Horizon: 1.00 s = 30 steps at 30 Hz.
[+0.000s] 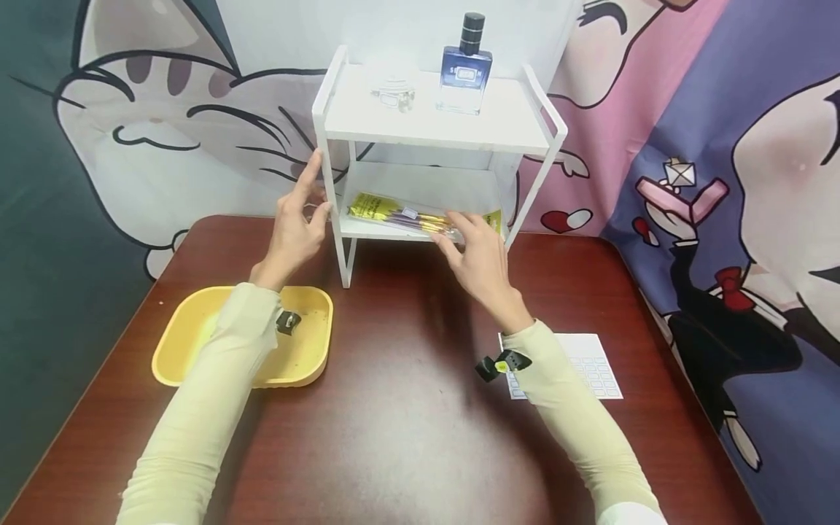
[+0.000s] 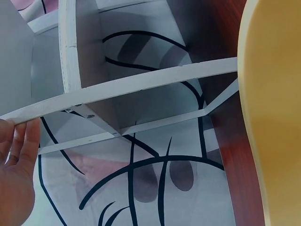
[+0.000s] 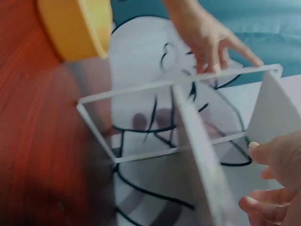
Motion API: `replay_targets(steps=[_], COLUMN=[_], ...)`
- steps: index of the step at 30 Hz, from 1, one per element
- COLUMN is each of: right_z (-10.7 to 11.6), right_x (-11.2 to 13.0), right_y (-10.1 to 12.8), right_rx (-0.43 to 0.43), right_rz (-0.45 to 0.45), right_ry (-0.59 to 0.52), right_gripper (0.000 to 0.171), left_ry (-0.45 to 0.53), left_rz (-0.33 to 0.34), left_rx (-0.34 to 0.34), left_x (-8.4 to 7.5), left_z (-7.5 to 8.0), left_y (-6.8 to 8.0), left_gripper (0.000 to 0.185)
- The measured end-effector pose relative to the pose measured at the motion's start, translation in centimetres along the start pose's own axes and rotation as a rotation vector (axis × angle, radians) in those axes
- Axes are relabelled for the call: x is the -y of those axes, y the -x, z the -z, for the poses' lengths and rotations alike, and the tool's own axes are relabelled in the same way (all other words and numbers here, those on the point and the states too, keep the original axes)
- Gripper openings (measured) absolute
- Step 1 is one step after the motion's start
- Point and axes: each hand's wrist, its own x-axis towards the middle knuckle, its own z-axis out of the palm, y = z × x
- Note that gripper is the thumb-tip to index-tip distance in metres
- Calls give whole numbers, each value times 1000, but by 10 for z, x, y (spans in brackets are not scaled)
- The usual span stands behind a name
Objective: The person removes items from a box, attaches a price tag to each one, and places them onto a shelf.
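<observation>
Pen packet (image 1: 407,214) on lower shelf | right hand (image 1: 479,259) apparently pinching it | left hand (image 1: 295,226) steadies rack (image 1: 433,120), fingers straight

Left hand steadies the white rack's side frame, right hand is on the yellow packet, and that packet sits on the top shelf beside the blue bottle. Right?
Not quite. The yellow packet lies on the lower shelf of the white rack, as the head view shows; the blue bottle stands on the top shelf. The rest holds: the left hand touches the side frame and the right hand is on the packet.

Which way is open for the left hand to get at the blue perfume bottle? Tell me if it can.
Probably yes: the left hand rests at the white rack's left post, and the perfume bottle stands on the open top shelf with nothing above it.
</observation>
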Motion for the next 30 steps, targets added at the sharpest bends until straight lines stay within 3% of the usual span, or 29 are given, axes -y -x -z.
replay_targets(steps=[5,10,15,23,30], right_z=[-17,-23,-19,-7,-3], right_x=[-10,-18,-21,-22,-28], right_y=[2,-4,-12,-27,-39], right_rx=[-6,33,151,332,441], right_rz=[-85,-100,-123,-153,-188], right_ry=[-54,-55,30,192,217], right_gripper=[33,31,34,39,42], left_ry=[-22,0,-6,-7,-12], left_rz=[6,4,2,12,11], left_rx=[7,9,8,15,22], left_x=[-2,-24,-34,-34,-34], left_z=[2,6,9,8,10], left_y=[1,1,0,0,1], left_gripper=[70,68,67,68,68])
